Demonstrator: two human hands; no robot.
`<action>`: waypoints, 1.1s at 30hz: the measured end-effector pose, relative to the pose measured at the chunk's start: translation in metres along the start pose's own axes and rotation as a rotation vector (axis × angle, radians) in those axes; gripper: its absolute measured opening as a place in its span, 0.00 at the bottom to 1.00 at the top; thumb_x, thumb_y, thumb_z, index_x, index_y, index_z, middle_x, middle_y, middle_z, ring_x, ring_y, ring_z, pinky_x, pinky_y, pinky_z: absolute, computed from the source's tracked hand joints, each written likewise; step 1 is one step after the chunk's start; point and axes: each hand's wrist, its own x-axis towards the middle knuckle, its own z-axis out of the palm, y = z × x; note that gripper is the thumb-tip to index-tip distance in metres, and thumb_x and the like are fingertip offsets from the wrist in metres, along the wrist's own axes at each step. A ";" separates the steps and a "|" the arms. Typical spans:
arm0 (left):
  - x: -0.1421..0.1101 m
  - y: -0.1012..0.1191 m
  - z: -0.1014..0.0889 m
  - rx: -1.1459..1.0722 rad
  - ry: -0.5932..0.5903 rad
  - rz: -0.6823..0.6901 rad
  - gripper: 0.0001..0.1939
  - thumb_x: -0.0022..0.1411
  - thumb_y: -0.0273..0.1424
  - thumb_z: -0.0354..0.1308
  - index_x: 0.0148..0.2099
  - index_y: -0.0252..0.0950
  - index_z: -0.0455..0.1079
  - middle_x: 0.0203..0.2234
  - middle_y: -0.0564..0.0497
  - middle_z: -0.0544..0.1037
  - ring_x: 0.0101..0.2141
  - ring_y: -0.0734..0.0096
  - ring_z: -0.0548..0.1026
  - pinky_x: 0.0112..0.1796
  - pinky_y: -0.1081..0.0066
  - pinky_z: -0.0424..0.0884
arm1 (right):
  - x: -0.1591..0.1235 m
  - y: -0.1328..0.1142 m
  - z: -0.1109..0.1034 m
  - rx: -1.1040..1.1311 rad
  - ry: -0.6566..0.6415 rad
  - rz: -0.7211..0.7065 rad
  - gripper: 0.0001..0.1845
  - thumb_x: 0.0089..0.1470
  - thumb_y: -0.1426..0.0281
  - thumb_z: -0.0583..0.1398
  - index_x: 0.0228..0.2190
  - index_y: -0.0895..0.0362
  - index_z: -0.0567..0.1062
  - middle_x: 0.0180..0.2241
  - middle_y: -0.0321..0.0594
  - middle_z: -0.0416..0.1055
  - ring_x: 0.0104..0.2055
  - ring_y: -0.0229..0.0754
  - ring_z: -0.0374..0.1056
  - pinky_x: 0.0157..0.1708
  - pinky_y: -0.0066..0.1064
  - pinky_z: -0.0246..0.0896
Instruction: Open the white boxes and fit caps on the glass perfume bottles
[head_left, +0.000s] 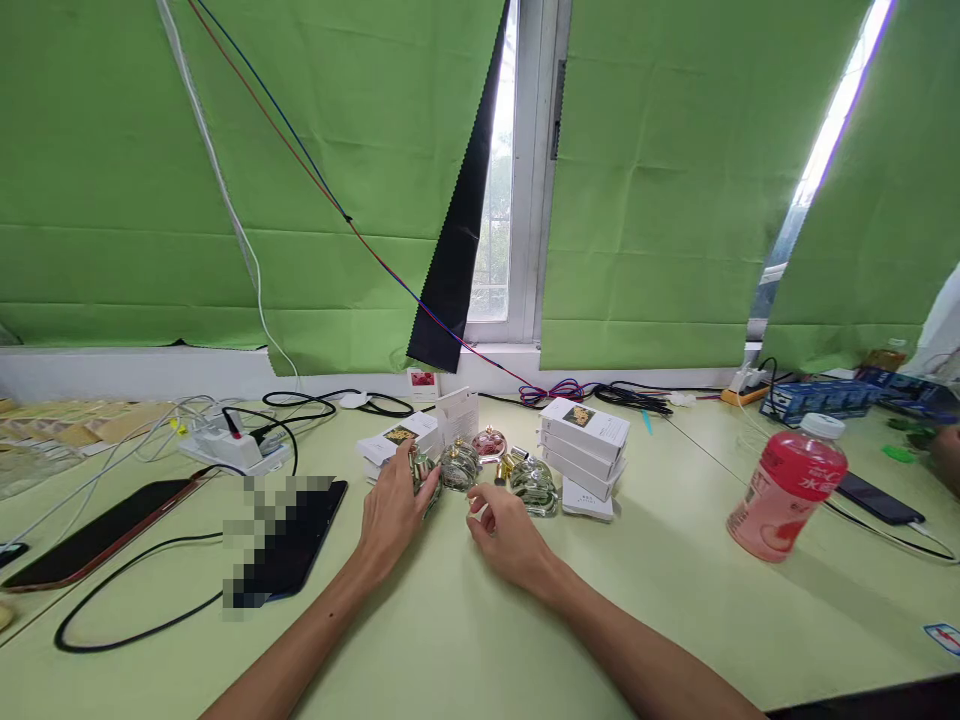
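My left hand (394, 505) is closed round a ridged clear glass bottle (426, 472) with greenish stripes, which its fingers partly hide. Just right of it, a second ridged glass bottle (459, 465) with a gold neck stands on the table. My right hand (508, 530) is curled low over the table, thumb and fingertips close together; whatever they pinch is too small or hidden to name. Beyond that hand rests another greenish glass bottle (534, 487), beside small gold pieces (510, 465). A round pinkish bottle (490, 444) sits behind them.
White boxes (585, 445) are stacked on the right, and more boxes (405, 437) lie on the left by an upright white card (457, 416). A pink drink bottle (787, 490) stands far right. Phones, a power strip (232, 445) and cables (150, 545) occupy the left.
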 end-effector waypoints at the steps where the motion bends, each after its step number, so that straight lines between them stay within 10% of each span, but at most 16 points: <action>1: 0.000 0.000 0.000 -0.003 0.002 -0.002 0.27 0.68 0.43 0.48 0.64 0.37 0.55 0.42 0.44 0.78 0.43 0.52 0.78 0.37 0.63 0.71 | 0.000 0.000 -0.001 -0.017 0.003 -0.004 0.15 0.54 0.81 0.58 0.44 0.58 0.72 0.38 0.40 0.73 0.26 0.35 0.68 0.33 0.30 0.66; 11: 0.000 -0.003 0.006 -0.007 0.092 0.046 0.28 0.69 0.47 0.48 0.63 0.34 0.59 0.44 0.41 0.76 0.47 0.48 0.73 0.46 0.55 0.71 | 0.002 -0.004 -0.008 -0.049 0.235 -0.136 0.09 0.60 0.74 0.56 0.43 0.57 0.72 0.35 0.40 0.74 0.23 0.35 0.65 0.28 0.28 0.64; 20: -0.007 0.020 -0.009 -0.073 0.544 0.362 0.14 0.65 0.33 0.59 0.51 0.35 0.67 0.44 0.40 0.71 0.48 0.53 0.71 0.49 0.55 0.69 | 0.007 -0.011 -0.032 -0.227 0.681 -0.258 0.09 0.64 0.73 0.53 0.42 0.57 0.73 0.33 0.41 0.72 0.33 0.42 0.68 0.36 0.33 0.63; 25: -0.022 0.029 0.002 -0.234 0.168 0.536 0.10 0.69 0.27 0.52 0.51 0.39 0.66 0.35 0.50 0.74 0.35 0.68 0.76 0.39 0.70 0.72 | 0.011 -0.001 -0.039 -0.377 0.716 -0.181 0.09 0.64 0.72 0.53 0.38 0.56 0.73 0.35 0.43 0.74 0.38 0.47 0.67 0.41 0.37 0.60; 29: -0.029 0.028 0.014 -0.165 -0.189 0.415 0.15 0.68 0.31 0.50 0.55 0.39 0.68 0.42 0.48 0.75 0.33 0.68 0.78 0.33 0.70 0.73 | 0.012 0.005 -0.042 -0.400 0.685 -0.061 0.10 0.65 0.70 0.52 0.39 0.56 0.73 0.35 0.43 0.74 0.38 0.47 0.68 0.39 0.35 0.59; 33: -0.030 0.022 0.018 -0.119 -0.305 0.361 0.18 0.67 0.34 0.51 0.58 0.39 0.68 0.44 0.46 0.74 0.36 0.64 0.79 0.34 0.68 0.73 | 0.012 0.006 -0.044 -0.378 0.633 0.050 0.11 0.64 0.68 0.51 0.38 0.55 0.73 0.34 0.41 0.74 0.35 0.44 0.69 0.33 0.31 0.56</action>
